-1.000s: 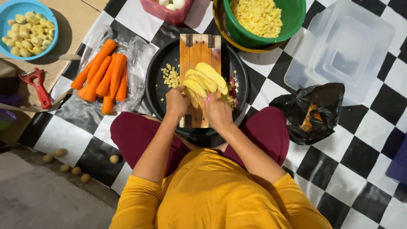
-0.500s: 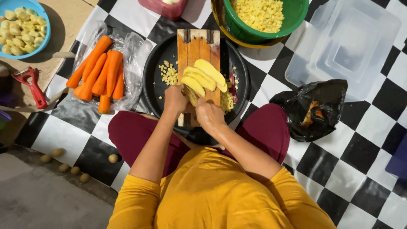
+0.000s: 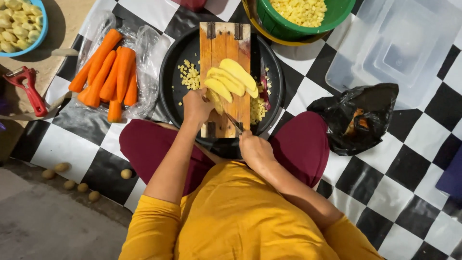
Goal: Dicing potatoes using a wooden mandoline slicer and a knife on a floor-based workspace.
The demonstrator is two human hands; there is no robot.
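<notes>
left hand on potato slices, right hand around knife

We see a wooden cutting board, grain showing, in a matt black pan. Peeled potato slices look smooth and moist. Carrots lie on crinkly clear plastic; the checkered sheet shines glossy.

Peeled carrots on clear plastic, left of the black pan. Red peeler at far left. Blue bowl of peeled pieces, top left. Green bowl of yellow dice, top. Clear tub, upper right. Black bag beneath it. Small potatoes on floor, lower left.
</notes>
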